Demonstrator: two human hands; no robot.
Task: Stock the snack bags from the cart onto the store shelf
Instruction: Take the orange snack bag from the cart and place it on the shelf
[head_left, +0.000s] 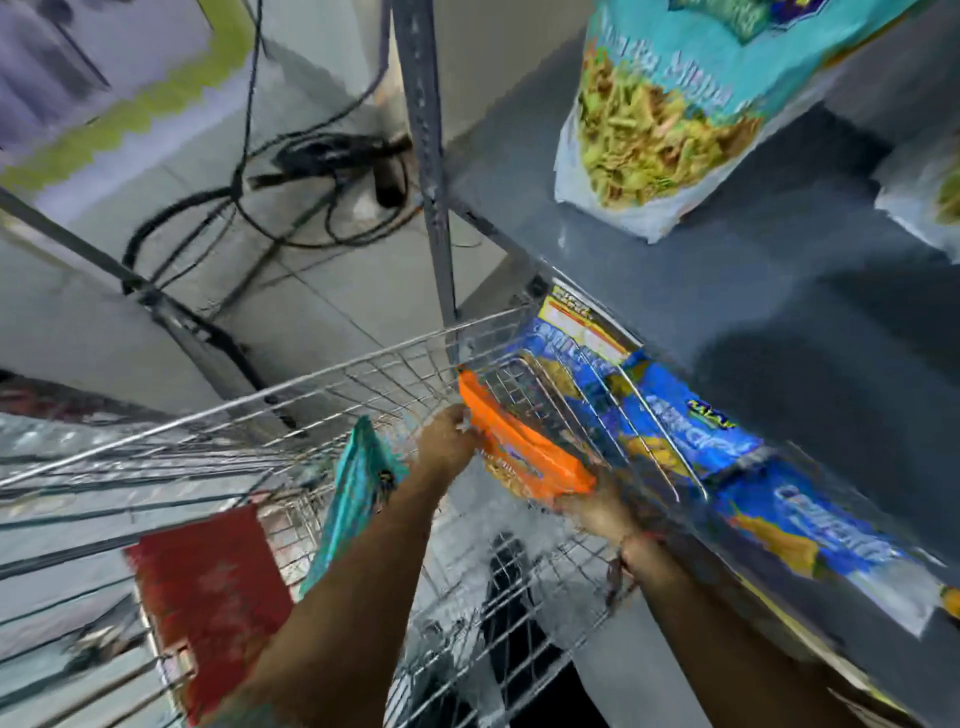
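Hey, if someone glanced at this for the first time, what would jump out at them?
Probably the orange snack bag at centre, gripped by the left hand and right hand over the wire cart. Next, the blue bags lining the shelf on the right, and the teal-topped snack bag standing on the shelf above.

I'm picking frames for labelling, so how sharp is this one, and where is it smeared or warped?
Head view: heavy motion blur smears both hands, left hand, right hand, the orange snack bag and the wire cart; print on the blue bags is unreadable; wide-angle distortion bends the shelf post; lighting is even.
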